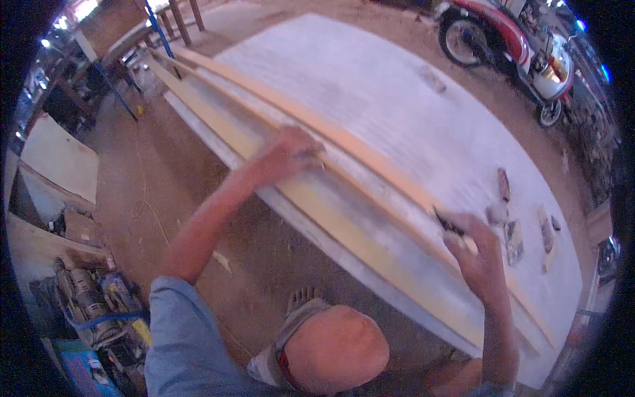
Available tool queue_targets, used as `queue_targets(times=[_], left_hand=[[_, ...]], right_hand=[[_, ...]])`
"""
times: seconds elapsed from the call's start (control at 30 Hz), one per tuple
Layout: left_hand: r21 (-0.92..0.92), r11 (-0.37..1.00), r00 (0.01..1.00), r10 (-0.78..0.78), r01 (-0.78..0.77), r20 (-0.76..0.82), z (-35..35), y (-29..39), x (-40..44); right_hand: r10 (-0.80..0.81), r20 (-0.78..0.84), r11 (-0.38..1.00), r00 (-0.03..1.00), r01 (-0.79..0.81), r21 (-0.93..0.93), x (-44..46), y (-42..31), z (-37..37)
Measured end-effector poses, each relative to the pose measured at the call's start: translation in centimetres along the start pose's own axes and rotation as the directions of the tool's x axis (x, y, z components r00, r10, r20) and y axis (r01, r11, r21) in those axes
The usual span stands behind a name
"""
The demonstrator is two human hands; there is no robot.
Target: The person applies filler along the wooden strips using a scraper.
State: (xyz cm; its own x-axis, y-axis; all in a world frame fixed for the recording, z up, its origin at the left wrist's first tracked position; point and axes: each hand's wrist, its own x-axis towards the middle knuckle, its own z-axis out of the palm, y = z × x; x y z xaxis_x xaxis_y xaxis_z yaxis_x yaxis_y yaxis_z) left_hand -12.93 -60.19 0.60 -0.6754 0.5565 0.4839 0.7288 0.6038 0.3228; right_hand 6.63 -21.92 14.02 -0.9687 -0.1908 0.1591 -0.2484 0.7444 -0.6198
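Observation:
Long pale wooden strips (357, 152) lie side by side along a large whitish board (317, 73). My left hand (296, 151), blurred, is closed at the middle strip, its fingers curled over the edge; what they grip is too smeared to tell. Further right, my right hand (473, 248) is closed around a small dark, pointed object, partly hidden by the fingers, just over the strips. A yellowish strip (331, 221) runs along the near side.
Small blocks and scraps (513, 241) lie on the board's right part. A red and white motorcycle (522, 49) stands at the back right. Power tools (89, 298) sit at the lower left. Below the board are brown ground (159, 172) and my bent knee (337, 351).

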Motion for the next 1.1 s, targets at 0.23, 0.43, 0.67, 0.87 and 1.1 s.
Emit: queue_targets(times=[0.23,0.43,0.67,0.87,1.1], left_hand=[[0.026,1.000,0.999,-0.015,0.014,0.045,-1.7,-2.1,-0.2],[0.045,0.997,0.996,-0.064,0.062,0.058,-2.2,-3.4,-0.5],[-0.024,0.997,0.992,-0.064,0.067,0.110,-3.0,-2.4,-0.2],[-0.017,0.999,0.995,-0.046,0.048,0.084,-3.1,-3.1,-0.2],[-0.013,0.998,0.992,-0.057,0.059,0.113,-3.6,-3.5,-0.2]], right_hand=[[-0.205,0.092,0.975,0.975,0.194,0.112,9.0,-0.9,9.1],[-0.269,0.118,0.959,0.956,0.254,0.128,12.7,-0.9,12.3],[-0.152,0.204,0.988,0.967,0.152,0.017,12.8,-1.0,12.1],[-0.271,0.076,0.935,0.960,0.281,-0.218,13.2,-3.1,11.2],[-0.368,0.259,0.792,0.893,0.447,-0.417,14.1,-5.5,11.0]])
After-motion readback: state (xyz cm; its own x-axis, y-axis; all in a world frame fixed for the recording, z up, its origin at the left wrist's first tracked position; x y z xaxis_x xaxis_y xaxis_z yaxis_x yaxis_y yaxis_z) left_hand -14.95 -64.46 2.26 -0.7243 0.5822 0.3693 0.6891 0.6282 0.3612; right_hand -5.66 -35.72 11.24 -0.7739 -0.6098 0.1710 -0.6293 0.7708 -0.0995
